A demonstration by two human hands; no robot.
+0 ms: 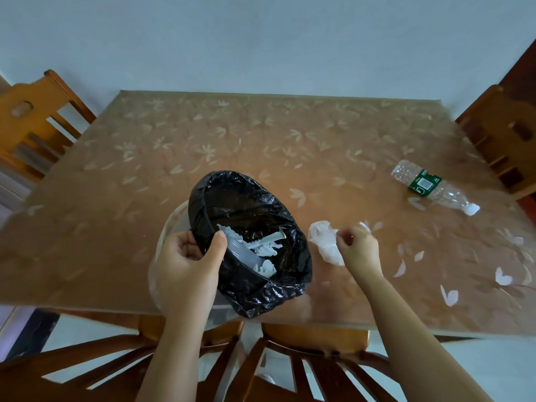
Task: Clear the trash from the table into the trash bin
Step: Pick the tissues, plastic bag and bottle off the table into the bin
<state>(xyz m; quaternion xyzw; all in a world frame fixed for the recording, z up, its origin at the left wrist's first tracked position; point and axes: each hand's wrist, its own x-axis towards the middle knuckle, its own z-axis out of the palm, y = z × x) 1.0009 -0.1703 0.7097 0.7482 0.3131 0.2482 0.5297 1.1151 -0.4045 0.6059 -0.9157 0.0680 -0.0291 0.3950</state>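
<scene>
We are curling the fingers of our left hand (188,256) round the tilted trash bin (255,216) rim at the worktop (203,140) near edge, our right hand (359,250) is pinching a white wad (323,242) and half hiding it, and 1 bottle (432,187) is lying sideways, cap pointing near-right.

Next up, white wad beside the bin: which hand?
Right. The right hand sits against the wad, while the left hand is busy gripping the bin by its rim.
</scene>
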